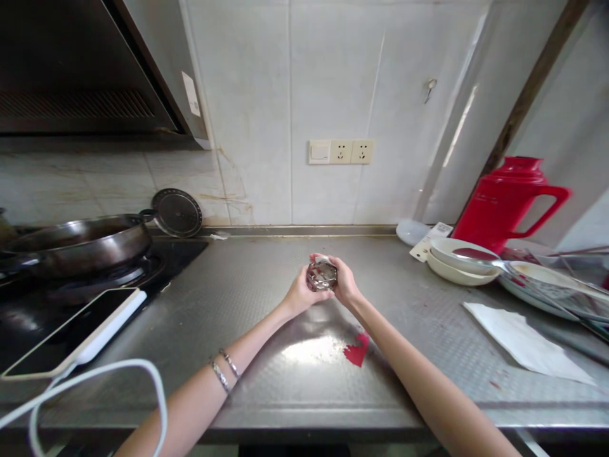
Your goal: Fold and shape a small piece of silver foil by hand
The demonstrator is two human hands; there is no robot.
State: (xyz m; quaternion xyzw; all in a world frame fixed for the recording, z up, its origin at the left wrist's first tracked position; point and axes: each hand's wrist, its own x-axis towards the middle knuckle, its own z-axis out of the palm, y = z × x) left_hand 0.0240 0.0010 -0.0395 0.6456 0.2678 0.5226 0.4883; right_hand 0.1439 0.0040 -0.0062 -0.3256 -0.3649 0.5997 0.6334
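Between my two hands is a small, round, glassy-looking vessel (322, 277) with shiny facets and a dark rim, held a little above the counter. My left hand (302, 293) wraps its left and near side, thumb along the bottom edge. The fingers of my right hand (346, 282) close round the right and far side. A bit of something white shows at the far edge by the fingertips; I cannot make out what it is. On the metal counter (257, 330) below lies a torn red scrap (356, 350), close to my right forearm.
At left, a steel pan (85, 244) stands on the black stove beside a phone-like device (71, 330) with a white cable (137, 363). A red thermos (504, 203), stacked bowls (461, 260), plates with utensils and a white paper sheet (523, 339) occupy the right.
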